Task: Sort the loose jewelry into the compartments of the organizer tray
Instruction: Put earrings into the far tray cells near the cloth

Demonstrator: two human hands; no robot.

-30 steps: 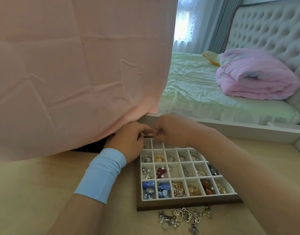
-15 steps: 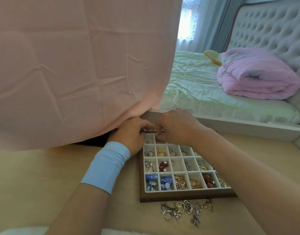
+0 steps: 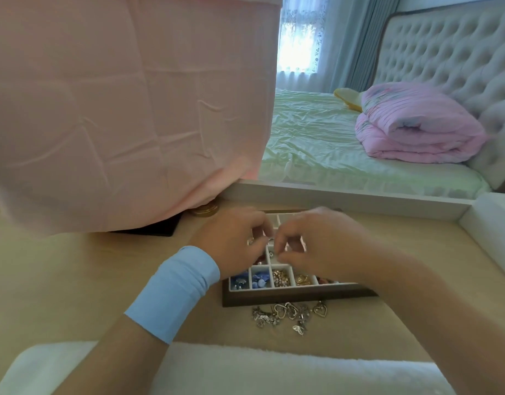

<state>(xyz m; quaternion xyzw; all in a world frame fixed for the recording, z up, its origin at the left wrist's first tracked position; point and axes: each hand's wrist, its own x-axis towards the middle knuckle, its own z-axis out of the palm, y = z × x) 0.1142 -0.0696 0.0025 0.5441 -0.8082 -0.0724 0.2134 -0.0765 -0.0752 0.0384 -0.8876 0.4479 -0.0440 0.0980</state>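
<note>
The organizer tray (image 3: 274, 297) has a dark wooden frame and white compartments; its front row holds blue, pearl and gold pieces. My left hand (image 3: 231, 240) and my right hand (image 3: 316, 243) hover over the tray's middle rows and hide them. Their fingertips pinch together, and a small silvery piece (image 3: 250, 240) glints at the left fingers. How the right fingers grip it is unclear. Loose jewelry (image 3: 288, 312), silver charms and heart pendants, lies on the desk just in front of the tray.
A pink cloth (image 3: 117, 109) hangs over the desk's back left, above a gold round lid (image 3: 204, 209) and a flat black item (image 3: 154, 230). A white ledge (image 3: 359, 199) runs behind the tray. White fluffy fabric (image 3: 245, 369) lines the near edge.
Both hands have drawn back from the tray's far edge to its middle rows, still pinched together. The view has tipped, so the tray sits lower.
</note>
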